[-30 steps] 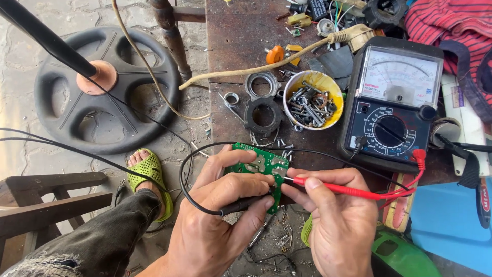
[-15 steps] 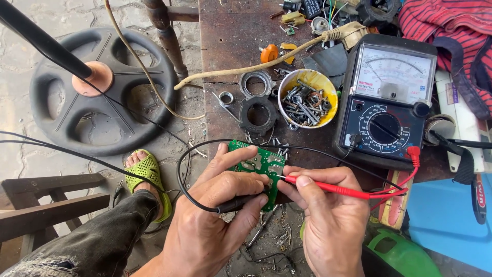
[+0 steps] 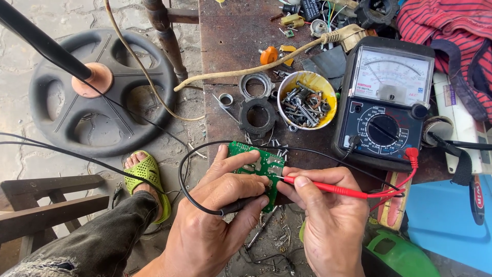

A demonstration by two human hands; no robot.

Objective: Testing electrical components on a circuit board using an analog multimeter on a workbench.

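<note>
Head view: green circuit board (image 3: 261, 166) between hands, red probe (image 3: 328, 189) against it.

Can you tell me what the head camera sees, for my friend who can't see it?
A left hand holds a green circuit board and black probe while the right hand touches a red probe to it, beside a black meter.
</note>
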